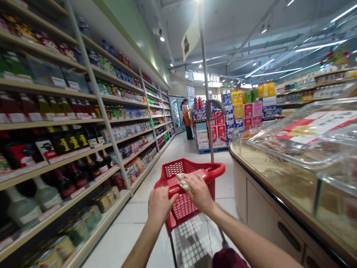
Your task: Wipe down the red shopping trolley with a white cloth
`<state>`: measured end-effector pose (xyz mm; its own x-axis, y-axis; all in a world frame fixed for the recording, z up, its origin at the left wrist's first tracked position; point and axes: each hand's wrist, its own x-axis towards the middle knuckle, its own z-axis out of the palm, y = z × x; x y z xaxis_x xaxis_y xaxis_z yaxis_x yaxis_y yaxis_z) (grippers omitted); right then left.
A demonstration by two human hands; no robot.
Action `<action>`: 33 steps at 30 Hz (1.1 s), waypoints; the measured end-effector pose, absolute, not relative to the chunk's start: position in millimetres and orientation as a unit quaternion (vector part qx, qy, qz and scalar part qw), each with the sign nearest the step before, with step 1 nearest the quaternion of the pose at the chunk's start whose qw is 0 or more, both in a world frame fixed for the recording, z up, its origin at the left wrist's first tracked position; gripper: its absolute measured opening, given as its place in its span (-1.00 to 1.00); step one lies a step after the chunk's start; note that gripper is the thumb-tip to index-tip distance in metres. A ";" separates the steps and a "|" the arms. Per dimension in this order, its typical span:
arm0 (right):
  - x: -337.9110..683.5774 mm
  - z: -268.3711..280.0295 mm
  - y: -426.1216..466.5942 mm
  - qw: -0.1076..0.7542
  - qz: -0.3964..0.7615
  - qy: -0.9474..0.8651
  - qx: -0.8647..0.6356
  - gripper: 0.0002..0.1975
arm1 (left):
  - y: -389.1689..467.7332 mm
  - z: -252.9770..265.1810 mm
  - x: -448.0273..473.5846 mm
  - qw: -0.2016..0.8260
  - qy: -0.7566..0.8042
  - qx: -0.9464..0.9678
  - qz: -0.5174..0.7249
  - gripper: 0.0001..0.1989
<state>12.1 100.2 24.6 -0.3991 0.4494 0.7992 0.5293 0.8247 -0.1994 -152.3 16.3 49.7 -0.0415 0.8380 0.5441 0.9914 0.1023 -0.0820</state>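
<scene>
In front of me stands a red plastic shopping cart (217, 170) with mesh walls. My left hand (160, 204) is closed over the near left part of its red handle (173, 191). Further right, my right hand (198, 193) presses a crumpled whitish cloth or tissue (182, 181) against the handle area, its fingers bent over it. Part of the cloth is hidden under those fingers. Through the mesh I see the white floor; no goods show in the basket.
Shelves (131, 139) of bottles and cans line the left side. At right is a curved counter (252, 175) with clear food packs (306, 137). A grey pole (205, 63) with a sign rises beyond the cart. Ahead, a person in an orange apron (186, 118) stands near stacked boxes (220, 130).
</scene>
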 end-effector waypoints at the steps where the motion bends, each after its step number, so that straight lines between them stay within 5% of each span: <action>1: 7.1 24.0 105.2 0.457 -0.046 -0.840 -0.288 -0.67 | 22.3 49.4 -150.0 0.238 -0.707 -0.646 -0.159 -0.66; 8: 37.9 41.5 191.0 0.407 0.002 -0.813 -0.416 -0.63 | 69.0 45.0 -98.5 0.205 -0.716 -0.639 -0.190 -0.71; 15: 60.2 38.1 202.4 0.381 0.061 -0.865 -0.320 -0.69 | 102.8 41.4 -63.6 0.059 -0.587 -0.748 -0.305 -0.54; 19: 94.9 32.7 216.4 0.413 0.063 -0.840 -0.346 -0.67 | 120.4 28.1 -102.4 -0.017 -0.655 -0.702 -0.278 -0.53; 29: 99.8 21.1 191.9 0.377 -0.072 -0.845 -0.372 -0.62 | 149.0 0.2 -77.9 0.047 -0.619 -0.746 -0.243 -0.54; 33: 124.3 18.8 196.3 0.381 -0.139 -0.790 -0.460 -0.65 | 139.6 -28.1 -125.9 0.060 -0.718 -0.671 -0.175 -0.58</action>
